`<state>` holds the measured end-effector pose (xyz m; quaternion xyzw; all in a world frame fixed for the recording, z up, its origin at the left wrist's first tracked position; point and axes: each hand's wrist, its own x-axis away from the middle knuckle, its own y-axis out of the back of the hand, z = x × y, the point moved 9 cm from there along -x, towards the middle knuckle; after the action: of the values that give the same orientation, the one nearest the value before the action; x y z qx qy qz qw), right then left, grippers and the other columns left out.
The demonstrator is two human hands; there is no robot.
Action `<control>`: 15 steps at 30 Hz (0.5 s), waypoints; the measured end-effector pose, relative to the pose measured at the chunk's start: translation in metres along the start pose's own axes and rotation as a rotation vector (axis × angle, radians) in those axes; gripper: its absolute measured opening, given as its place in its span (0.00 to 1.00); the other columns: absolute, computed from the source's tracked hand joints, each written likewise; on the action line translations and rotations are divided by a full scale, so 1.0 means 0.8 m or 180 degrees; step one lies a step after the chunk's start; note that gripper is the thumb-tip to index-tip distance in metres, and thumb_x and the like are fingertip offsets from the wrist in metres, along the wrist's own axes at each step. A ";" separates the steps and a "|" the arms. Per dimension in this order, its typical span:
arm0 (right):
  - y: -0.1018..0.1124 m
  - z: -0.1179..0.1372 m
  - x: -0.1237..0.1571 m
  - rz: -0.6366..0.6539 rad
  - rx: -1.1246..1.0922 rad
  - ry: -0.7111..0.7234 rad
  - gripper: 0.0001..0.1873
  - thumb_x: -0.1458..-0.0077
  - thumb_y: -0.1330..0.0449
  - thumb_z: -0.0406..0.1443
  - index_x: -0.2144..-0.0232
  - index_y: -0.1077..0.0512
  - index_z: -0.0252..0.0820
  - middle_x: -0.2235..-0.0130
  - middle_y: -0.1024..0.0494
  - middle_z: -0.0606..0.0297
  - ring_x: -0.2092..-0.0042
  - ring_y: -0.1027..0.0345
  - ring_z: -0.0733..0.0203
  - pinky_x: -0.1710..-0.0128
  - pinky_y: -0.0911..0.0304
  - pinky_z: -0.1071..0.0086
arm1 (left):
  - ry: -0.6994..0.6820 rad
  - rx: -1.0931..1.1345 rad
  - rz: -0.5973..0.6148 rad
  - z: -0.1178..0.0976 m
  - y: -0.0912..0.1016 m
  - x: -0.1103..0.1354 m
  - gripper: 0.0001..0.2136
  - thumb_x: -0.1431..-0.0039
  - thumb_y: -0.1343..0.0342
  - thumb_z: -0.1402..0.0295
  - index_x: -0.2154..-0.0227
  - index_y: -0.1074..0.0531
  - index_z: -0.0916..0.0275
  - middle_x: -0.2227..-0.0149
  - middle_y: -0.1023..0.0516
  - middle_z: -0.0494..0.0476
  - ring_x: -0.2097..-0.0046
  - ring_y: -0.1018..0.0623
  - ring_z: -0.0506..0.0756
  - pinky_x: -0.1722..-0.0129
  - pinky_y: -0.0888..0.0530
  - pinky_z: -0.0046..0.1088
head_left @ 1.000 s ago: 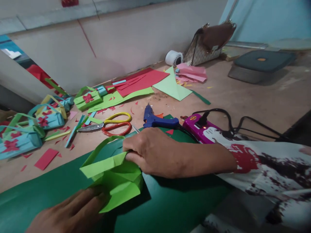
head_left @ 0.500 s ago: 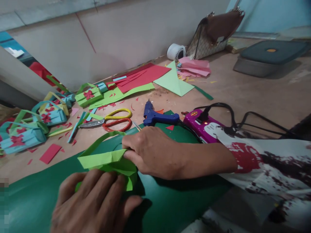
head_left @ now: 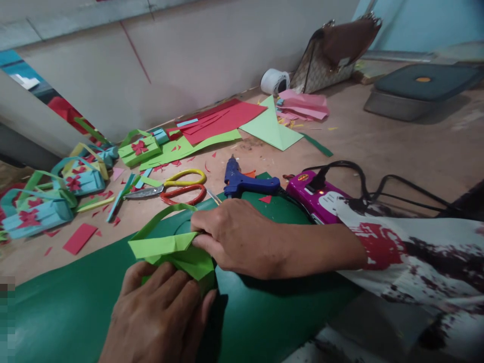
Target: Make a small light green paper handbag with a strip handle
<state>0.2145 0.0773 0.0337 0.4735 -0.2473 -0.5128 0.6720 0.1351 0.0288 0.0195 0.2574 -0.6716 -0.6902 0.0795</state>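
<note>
A small light-green folded paper bag (head_left: 161,246) with a looped paper handle is over the dark green sheet. My left hand (head_left: 159,312) grips its near side, the fingers bent over the paper and the thumb at the right. At the bag's right end, my right hand (head_left: 242,239) is closed, with thumb and finger pinching the edge. Its other fingertips are hidden. Just beyond my right hand lie a blue hot glue gun (head_left: 245,182) and scissors (head_left: 181,185) with one yellow and one red handle. A thin pale stick (head_left: 214,196) shows behind the knuckles.
Finished paper bags (head_left: 40,219) with red bows stand at the left. Red paper (head_left: 223,121), pale green paper (head_left: 272,128) and scraps lie at the back. A purple power strip (head_left: 315,194) with black cords sits at right, before a lidded box (head_left: 419,91) and a handbag (head_left: 333,55).
My left hand has moved right and its fingers have closed in on the paper bag. The bag's left end has shifted slightly right. My right hand keeps its pinch almost unmoved.
</note>
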 end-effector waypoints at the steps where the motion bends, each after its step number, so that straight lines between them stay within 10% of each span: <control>1: 0.000 -0.001 0.000 -0.0015 -0.0011 0.0001 0.06 0.46 0.44 0.35 0.69 0.28 0.40 0.74 0.24 0.64 0.72 0.34 0.62 0.77 0.56 0.71 | -0.0018 -0.0037 -0.0004 -0.002 0.000 0.001 0.05 0.43 0.48 0.67 0.73 0.29 0.57 0.78 0.26 0.47 0.74 0.28 0.55 0.68 0.39 0.36; 15: -0.004 0.000 0.002 0.0023 -0.0179 -0.0028 0.05 0.47 0.44 0.34 0.73 0.30 0.40 0.77 0.28 0.67 0.75 0.38 0.64 0.76 0.53 0.72 | 0.0137 0.0301 0.0068 0.003 -0.002 -0.005 0.11 0.41 0.57 0.73 0.76 0.34 0.59 0.78 0.26 0.52 0.76 0.26 0.53 0.77 0.30 0.28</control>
<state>0.2136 0.0752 0.0310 0.4513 -0.2375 -0.5192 0.6858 0.1382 0.0329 0.0186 0.2685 -0.7043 -0.6511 0.0891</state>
